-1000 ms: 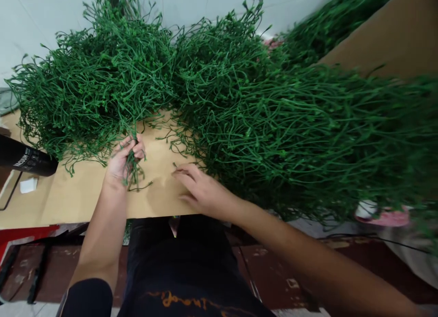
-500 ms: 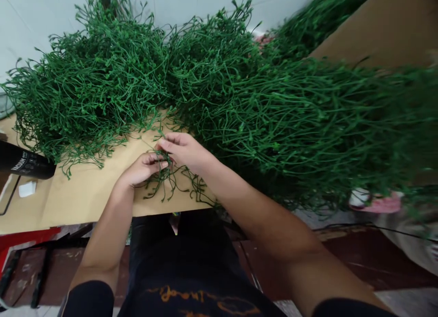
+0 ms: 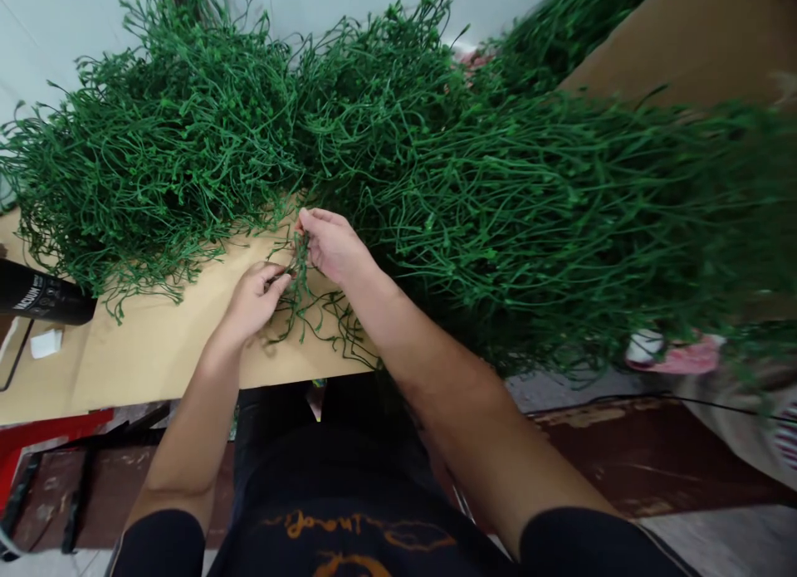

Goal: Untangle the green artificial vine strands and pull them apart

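Note:
Over the brown cardboard sheet (image 3: 155, 349), my right hand (image 3: 333, 246) pinches a small bunch of green plastic stems (image 3: 302, 270) near its upper end. The bunch hangs down from those fingertips. Just left of it and lower, my left hand (image 3: 256, 299) is closed, thumb against fingers, on thin stems at the side of the same bunch. The two hands are a little apart. Loose stems (image 3: 349, 332) lie below and to the right on the cardboard. A large heap of green stems (image 3: 187, 145) stands behind the hands and another pile (image 3: 548, 220) spreads to the right.
A black bottle (image 3: 43, 293) lies tilted at the left edge, with a small white piece (image 3: 46, 344) below it. A cardboard flap (image 3: 697, 46) rises at the upper right. Near the lower right are a white object (image 3: 644, 345) and a pink one (image 3: 691, 355).
My right hand has moved up, lifting the top of the bunch. My left hand has shifted slightly left and up, and the hands are farther apart. The view has shifted slightly.

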The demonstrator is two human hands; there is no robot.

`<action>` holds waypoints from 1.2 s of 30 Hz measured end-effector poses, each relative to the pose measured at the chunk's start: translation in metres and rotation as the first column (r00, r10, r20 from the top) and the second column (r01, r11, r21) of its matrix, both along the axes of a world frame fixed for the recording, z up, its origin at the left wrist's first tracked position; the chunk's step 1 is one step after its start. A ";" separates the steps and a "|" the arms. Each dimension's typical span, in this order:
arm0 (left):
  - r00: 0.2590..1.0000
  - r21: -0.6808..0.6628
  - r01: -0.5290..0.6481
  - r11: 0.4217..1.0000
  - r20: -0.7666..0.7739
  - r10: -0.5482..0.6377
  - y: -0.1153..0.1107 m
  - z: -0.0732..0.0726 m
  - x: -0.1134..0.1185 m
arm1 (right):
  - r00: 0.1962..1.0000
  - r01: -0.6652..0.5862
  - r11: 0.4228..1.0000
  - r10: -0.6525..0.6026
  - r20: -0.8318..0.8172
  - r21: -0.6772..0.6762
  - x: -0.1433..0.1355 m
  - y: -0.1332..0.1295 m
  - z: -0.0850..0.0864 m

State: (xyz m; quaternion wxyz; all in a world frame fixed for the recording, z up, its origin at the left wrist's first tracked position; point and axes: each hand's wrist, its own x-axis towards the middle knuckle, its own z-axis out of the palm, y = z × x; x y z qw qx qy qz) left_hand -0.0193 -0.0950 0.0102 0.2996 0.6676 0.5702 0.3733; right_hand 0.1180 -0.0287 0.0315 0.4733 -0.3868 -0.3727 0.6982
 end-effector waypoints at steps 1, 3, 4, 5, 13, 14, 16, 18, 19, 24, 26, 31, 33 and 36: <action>0.999 0.051 -0.035 0.998 -0.018 0.036 -0.001 0.002 -0.003 | 1.000 0.019 1.000 -0.019 0.023 0.010 -0.001 0.002 0.001; 0.991 0.173 -0.124 0.977 -0.017 0.129 -0.002 0.008 -0.008 | 0.996 0.043 0.999 -0.045 0.082 0.031 -0.003 0.006 0.003; 0.986 0.233 -0.161 0.959 -0.013 0.169 -0.001 0.012 -0.008 | 0.993 0.047 0.998 -0.052 0.111 0.042 -0.004 0.007 0.004; 0.981 0.284 -0.180 0.942 -0.020 0.194 0.000 0.016 -0.008 | 0.989 0.046 0.998 -0.053 0.137 0.053 -0.004 0.008 0.005; 0.983 0.051 -0.080 0.996 -0.162 0.087 0.026 0.018 0.011 | 0.995 0.030 1.000 -0.029 0.096 -0.005 -0.005 0.016 -0.002; 0.982 0.023 -0.107 0.994 -0.156 0.109 0.028 0.018 0.009 | 0.996 0.032 0.999 -0.030 0.084 -0.024 -0.004 0.017 -0.002; 0.982 0.006 -0.132 0.991 -0.138 0.132 0.029 0.020 0.003 | 0.997 0.034 0.999 -0.032 0.068 -0.023 -0.003 0.017 -0.002; 0.985 0.012 -0.132 0.991 -0.109 0.133 0.029 0.024 -0.003 | 0.995 0.052 0.998 -0.054 0.083 0.023 -0.002 0.017 -0.002; 0.987 0.007 -0.124 0.992 -0.098 0.124 0.028 0.026 -0.005 | 0.993 0.068 0.996 -0.072 0.097 0.050 -0.002 0.018 -0.002; 0.998 -0.040 -0.070 0.997 -0.001 0.070 0.029 0.029 -0.002 | 0.995 0.041 0.980 -0.059 0.086 0.197 -0.002 0.019 -0.012; 0.994 -0.040 -0.106 0.993 0.033 0.108 0.032 0.028 0.000 | 0.997 -0.058 0.961 0.041 0.067 0.270 -0.003 0.016 -0.016; 0.991 0.003 -0.132 0.991 -0.034 0.132 0.039 0.026 -0.001 | 0.972 -0.233 0.917 0.226 0.059 0.325 -0.008 0.014 -0.025; 0.983 0.042 -0.082 0.996 -0.159 0.087 0.039 0.026 -0.005 | 0.976 -0.216 0.912 0.187 0.115 0.348 -0.009 0.017 -0.028; 0.900 0.166 -0.046 0.985 -0.421 0.113 0.037 0.028 -0.010 | 0.966 -0.152 0.902 0.049 0.254 0.405 -0.006 0.021 -0.029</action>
